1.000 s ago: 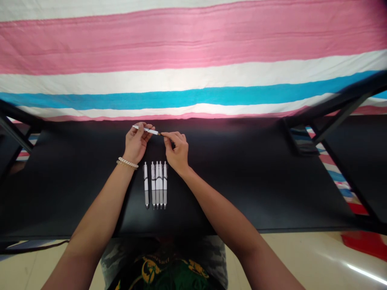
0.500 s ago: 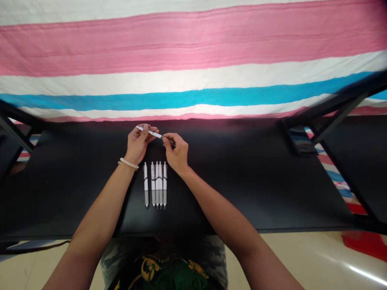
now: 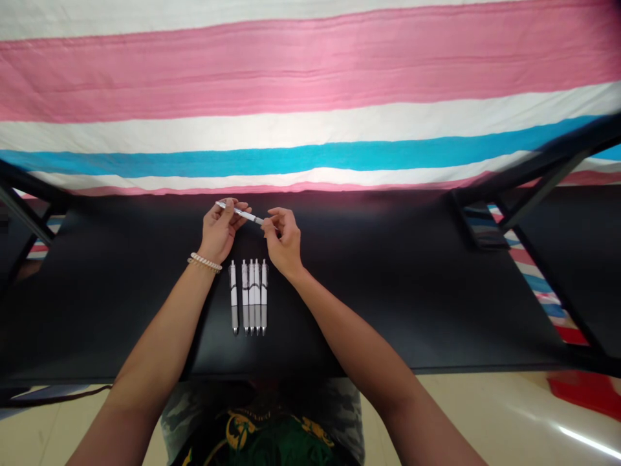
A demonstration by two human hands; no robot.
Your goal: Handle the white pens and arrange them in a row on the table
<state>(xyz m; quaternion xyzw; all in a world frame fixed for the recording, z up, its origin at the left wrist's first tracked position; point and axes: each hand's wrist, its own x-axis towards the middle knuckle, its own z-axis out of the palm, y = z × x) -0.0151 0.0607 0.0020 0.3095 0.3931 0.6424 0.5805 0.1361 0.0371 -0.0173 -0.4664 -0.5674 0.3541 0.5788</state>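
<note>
Left hand (image 3: 218,228) pinching white retractable pen (image 3: 251,217) by barrel; right hand (image 3: 285,243), thumb and fingers pinching pen's other end, mostly hiding it. Pen bridges gap between hands, over black surface (image 3: 388,278). Nearer wearer than both hands: five matching pens (image 3: 251,296) side by side, leftmost slightly apart. Those five look whole, likely done; held one apparently left, whether fully assembled, cannot tell.
</note>
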